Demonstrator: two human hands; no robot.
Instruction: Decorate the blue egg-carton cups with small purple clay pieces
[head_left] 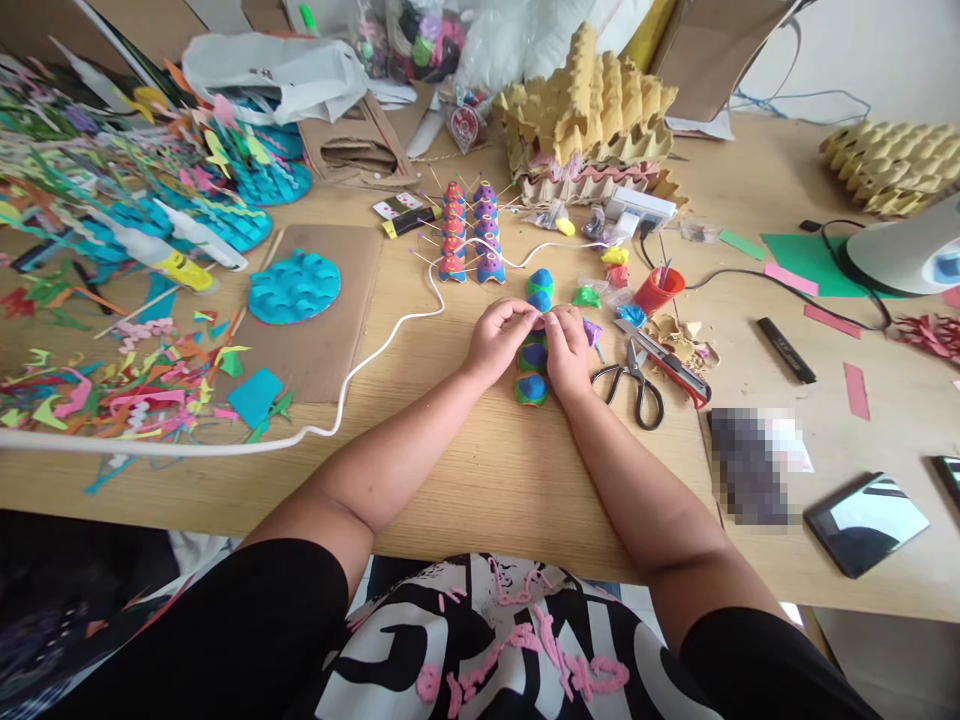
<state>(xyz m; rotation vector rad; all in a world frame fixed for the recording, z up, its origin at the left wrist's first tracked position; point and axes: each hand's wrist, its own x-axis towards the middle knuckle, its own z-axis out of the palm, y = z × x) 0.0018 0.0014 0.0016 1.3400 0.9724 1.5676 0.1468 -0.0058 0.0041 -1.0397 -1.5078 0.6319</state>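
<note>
A strip of egg carton painted blue and green (533,389) lies lengthwise on the wooden table, its middle partly covered by my hands. Over it, my left hand (501,338) and my right hand (566,348) meet with fingertips pinched together. Whatever sits between the fingers is too small to make out. Farther back stand two finished-looking strips, one red and blue (453,232) and one purple and blue (487,232), with thin coloured sticks poking out. Just right of my right hand lies a small purple packet (592,332).
Black-handled scissors (637,378) and a red utility knife (666,365) lie at the right, near an orange cup (660,290). A white cable (341,400) crosses the left side. Stacked egg trays (592,100) stand behind; paper scraps (142,390) and cardboard (330,350) lie left.
</note>
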